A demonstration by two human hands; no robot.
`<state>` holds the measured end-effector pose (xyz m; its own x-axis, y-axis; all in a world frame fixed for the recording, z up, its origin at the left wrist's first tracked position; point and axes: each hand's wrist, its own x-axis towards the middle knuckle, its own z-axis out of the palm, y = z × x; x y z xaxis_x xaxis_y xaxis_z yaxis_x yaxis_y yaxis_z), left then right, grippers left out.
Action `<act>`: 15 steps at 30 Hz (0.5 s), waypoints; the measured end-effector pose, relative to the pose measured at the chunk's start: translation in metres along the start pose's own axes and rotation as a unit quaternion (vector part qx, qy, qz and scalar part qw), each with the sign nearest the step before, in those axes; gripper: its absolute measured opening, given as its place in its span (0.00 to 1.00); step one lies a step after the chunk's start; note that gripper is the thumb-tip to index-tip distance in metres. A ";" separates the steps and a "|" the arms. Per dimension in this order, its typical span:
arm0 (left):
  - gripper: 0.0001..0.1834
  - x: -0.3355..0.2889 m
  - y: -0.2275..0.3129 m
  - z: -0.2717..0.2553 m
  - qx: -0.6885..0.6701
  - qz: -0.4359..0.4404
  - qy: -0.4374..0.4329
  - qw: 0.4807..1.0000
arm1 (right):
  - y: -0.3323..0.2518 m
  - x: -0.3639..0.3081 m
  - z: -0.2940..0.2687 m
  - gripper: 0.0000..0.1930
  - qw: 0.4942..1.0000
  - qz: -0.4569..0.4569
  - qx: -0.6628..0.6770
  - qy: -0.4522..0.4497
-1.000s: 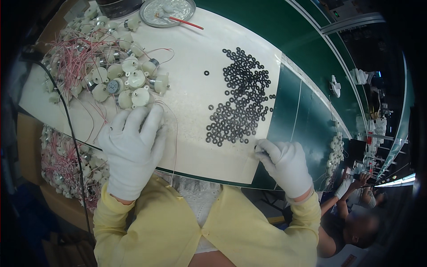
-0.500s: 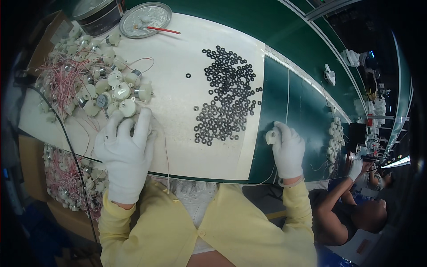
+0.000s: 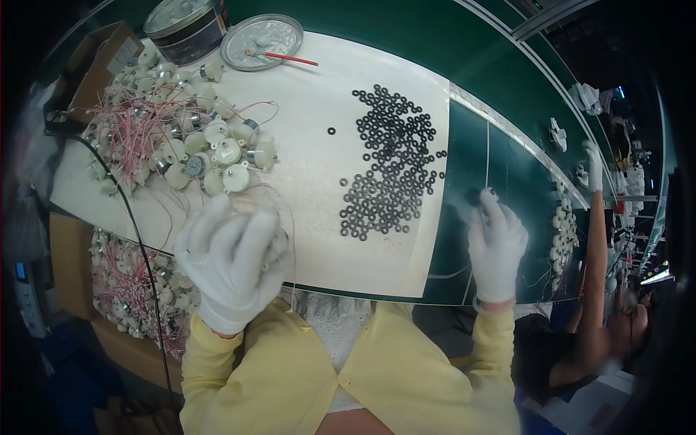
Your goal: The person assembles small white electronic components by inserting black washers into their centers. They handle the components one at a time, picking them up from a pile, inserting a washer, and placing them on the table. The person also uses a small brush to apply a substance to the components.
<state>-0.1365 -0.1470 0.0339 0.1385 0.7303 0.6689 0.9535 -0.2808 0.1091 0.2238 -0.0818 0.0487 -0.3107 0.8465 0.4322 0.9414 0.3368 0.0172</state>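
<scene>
- Your left hand [image 3: 235, 264], in a white glove, hangs over the near edge of the white surface [image 3: 322, 250], below the heap of motors [image 3: 227, 151]; its fingers curl, and a pale part [image 3: 279, 247] shows blurred beside them; you cannot tell from this view whether they are clamped on it.
- A thin wire [image 3: 293, 239] loops down just beside that hand.
- Your right hand [image 3: 498, 250], gloved too, is above the green surface [image 3: 464, 156], well apart from the left; its fingers point up and away from you, with a small dark piece [image 3: 491, 193] at the tips; blur hides whether they are pinched together on it.
- The black rings [image 3: 391, 141] lie spread between your hands and farther off, on the right part of the white surface; a single ring [image 3: 328, 131] sits apart, to their left.
- The motors lie heaped at the left with pink wires [image 3: 130, 130] tangled over them; more motors fill a lower box [image 3: 138, 359] beside you.
- At the far edge a round dish [image 3: 243, 64] of whitish paste bears a red-handled brush [image 3: 290, 58]; a dark tub [image 3: 190, 45] stands just beside it.
- On your right a co-worker's arm [image 3: 595, 246] is raised.
</scene>
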 end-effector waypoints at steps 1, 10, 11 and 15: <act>0.24 0.001 0.005 -0.010 -0.019 0.016 -0.021 0.999 | -0.014 0.002 -0.009 0.21 0.999 0.003 0.039 0.001; 0.20 0.020 0.042 0.002 -0.163 0.052 -0.003 0.985 | -0.149 0.007 0.001 0.43 0.450 0.171 0.829 -0.286; 0.20 0.026 0.035 0.007 -0.166 0.029 0.001 0.986 | -0.149 0.007 0.004 0.46 0.395 0.202 0.841 -0.310; 0.23 0.051 0.006 0.020 -0.059 -0.074 -0.036 0.995 | -0.093 -0.010 0.002 0.51 0.283 0.253 0.854 -0.357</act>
<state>-0.1179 -0.0990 0.0536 0.0216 0.8101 0.5860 0.9272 -0.2355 0.2913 0.1396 -0.1211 0.0413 -0.7133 0.6270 -0.3133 -0.3570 -0.7097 -0.6074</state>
